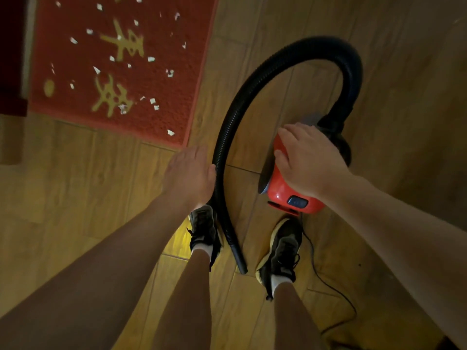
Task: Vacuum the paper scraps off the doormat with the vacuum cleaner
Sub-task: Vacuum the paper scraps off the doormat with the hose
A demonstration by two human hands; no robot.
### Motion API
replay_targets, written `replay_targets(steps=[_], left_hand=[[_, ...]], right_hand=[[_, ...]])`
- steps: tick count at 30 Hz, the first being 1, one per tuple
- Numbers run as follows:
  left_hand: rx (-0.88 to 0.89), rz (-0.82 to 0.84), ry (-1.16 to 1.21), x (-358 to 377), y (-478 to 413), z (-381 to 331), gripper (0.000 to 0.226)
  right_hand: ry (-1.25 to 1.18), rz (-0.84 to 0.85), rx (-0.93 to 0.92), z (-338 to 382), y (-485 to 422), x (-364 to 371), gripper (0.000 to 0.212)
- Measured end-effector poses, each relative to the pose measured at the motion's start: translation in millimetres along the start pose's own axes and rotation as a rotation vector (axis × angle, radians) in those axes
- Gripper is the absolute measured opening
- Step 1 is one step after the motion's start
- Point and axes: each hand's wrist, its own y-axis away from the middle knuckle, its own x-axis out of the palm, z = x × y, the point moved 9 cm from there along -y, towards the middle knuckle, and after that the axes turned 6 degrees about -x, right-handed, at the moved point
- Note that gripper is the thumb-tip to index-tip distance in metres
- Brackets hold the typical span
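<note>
Red doormat (164,109), far left, two large gold Chinese characters, far character (125,42), near character (111,96), both inverted to the view and blurred, not readable with certainty, vacuum cleaner (280,188), right, small dark badge (297,202) at near end, marking illegible

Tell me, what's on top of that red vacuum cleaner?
The right hand rests on top of the red vacuum cleaner, fingers curled over it. Whatever lies beneath the hand is covered.

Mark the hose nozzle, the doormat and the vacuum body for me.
hose nozzle (241,267): head view, black tip between the shoes (280,251).
doormat (156,125): head view, bare red pile.
vacuum body (278,189): head view, red shell.
</note>
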Motion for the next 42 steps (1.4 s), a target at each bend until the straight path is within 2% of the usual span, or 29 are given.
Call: replay_targets(steps=[6,14,19,23,28,37,42], left_hand=[[-0.04,0.042,0.048,54.0,-35.3,11.8,0.056],[-0.096,0.115,0.242,106.0,-77.4,16.5,0.064],[-0.094,0.122,0.316,112.4,-87.5,10.2,0.042],[-0.068,0.091,0.413,102.8,-86.7,3.7,0.04],[-0.025,0.022,0.483,74.2,-78.4,-7.5,0.042],[0.114,-0.126,0.612,6.8,-60.7,-35.0,0.036],[0.182,-0.215,0.556,-28.9,-40.5,-48.9,0.038]], right_hand=[[0.009,0.081,-0.029,-2.1,-22.3,59.6,0.054],[-0.025,0.092,-0.006,-11.5,-34.5,88.6,0.055],[-0.064,0.056,0.002,-11.4,-42.3,89.8,0.043],[-0.119,0.033,0.022,-9.0,-47.4,86.1,0.044],[-0.151,-0.029,0.023,-3.3,-47.3,62.8,0.043],[-0.113,-0.271,-0.043,-1.6,-30.1,-25.5,0.044],[-0.01,-0.36,-0.125,6.5,-18.9,-74.8,0.05]])
